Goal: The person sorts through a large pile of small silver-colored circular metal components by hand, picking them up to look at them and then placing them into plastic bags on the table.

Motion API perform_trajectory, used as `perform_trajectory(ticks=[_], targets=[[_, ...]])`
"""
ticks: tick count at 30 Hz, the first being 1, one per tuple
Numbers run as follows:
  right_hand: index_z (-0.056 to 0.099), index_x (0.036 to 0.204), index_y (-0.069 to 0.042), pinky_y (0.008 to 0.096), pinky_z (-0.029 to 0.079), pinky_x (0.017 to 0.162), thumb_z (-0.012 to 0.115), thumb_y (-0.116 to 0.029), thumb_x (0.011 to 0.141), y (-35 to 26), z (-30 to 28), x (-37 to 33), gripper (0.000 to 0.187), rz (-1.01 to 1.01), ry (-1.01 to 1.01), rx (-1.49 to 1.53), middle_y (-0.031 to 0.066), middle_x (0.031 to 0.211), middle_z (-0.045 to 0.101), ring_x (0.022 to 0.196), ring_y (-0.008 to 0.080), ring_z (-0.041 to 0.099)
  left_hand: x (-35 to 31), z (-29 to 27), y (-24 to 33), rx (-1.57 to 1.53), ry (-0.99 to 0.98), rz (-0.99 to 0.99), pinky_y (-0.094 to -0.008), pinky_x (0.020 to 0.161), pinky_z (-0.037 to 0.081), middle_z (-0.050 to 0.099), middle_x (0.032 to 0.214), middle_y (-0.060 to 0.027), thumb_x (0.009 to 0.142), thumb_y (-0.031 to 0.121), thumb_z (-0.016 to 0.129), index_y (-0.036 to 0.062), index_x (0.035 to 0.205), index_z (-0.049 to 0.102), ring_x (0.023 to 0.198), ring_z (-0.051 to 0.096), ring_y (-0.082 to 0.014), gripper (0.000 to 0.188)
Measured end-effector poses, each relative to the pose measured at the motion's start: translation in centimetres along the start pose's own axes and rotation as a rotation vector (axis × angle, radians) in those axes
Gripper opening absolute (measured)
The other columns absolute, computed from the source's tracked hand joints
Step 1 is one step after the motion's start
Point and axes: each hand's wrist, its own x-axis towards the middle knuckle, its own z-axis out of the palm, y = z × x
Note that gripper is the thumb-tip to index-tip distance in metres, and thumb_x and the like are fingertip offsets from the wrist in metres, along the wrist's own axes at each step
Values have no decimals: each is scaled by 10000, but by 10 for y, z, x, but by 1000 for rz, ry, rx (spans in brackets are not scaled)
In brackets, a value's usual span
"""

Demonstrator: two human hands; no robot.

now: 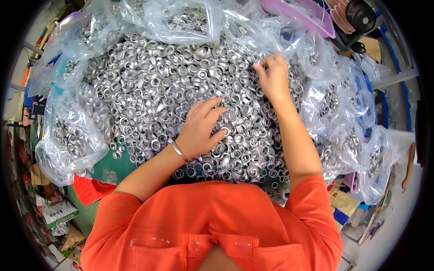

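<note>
A wide heap of small silver metal rings covers the green table in front of me. My left hand, with a bangle on its wrist, rests over the middle of the heap. Its fingers are spread apart, touching the rings, and I see nothing held in them. Farther off and to the right, my right hand reaches to the back of the heap. The thumb and fingers there are bent toward each other; whatever they may hold is too small or hidden to make out.
Clear plastic bags holding more rings line the left, back and right sides of the heap. A red plastic basket sits below the table's left edge. A purple tray and a black fan stand at the back right.
</note>
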Motion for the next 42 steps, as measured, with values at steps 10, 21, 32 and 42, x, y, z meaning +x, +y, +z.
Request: perform_trajectory(ticks=[10,21,32,42], targets=[[618,865,2,427,441,780,578,-87,799,-6,-20,-11,118,67,-2,2,185,866,596,864,359,549,4,-10,0,-1366,-42,-691,-184,461,376,562,795,-39,928,105,462,25,1121,507,555,466,-66,214],[604,765,-19,372,439,766,636,-12,722,43,-17,-5,54,220,205,-36,140,826,556,841,313,547,-1,-14,3,-1523,24,-765,-225,543,414,576,816,-32,935,162,457,42,1052,547,645,509,-101,190],[616,873,-7,409,425,752,597,-47,780,-35,-9,-5,103,-76,-14,44,158,852,567,825,341,530,14,-18,-7,-1885,84,-869,-205,508,361,556,810,-5,901,189,520,74,970,561,638,482,-74,140],[576,748,-80,388,371,699,697,-85,684,-4,26,-9,137,-10,26,-175,67,806,522,799,275,513,90,-139,-76,-1727,845,-593,-231,556,443,556,834,-46,846,107,581,56,1046,496,666,530,-109,223]])
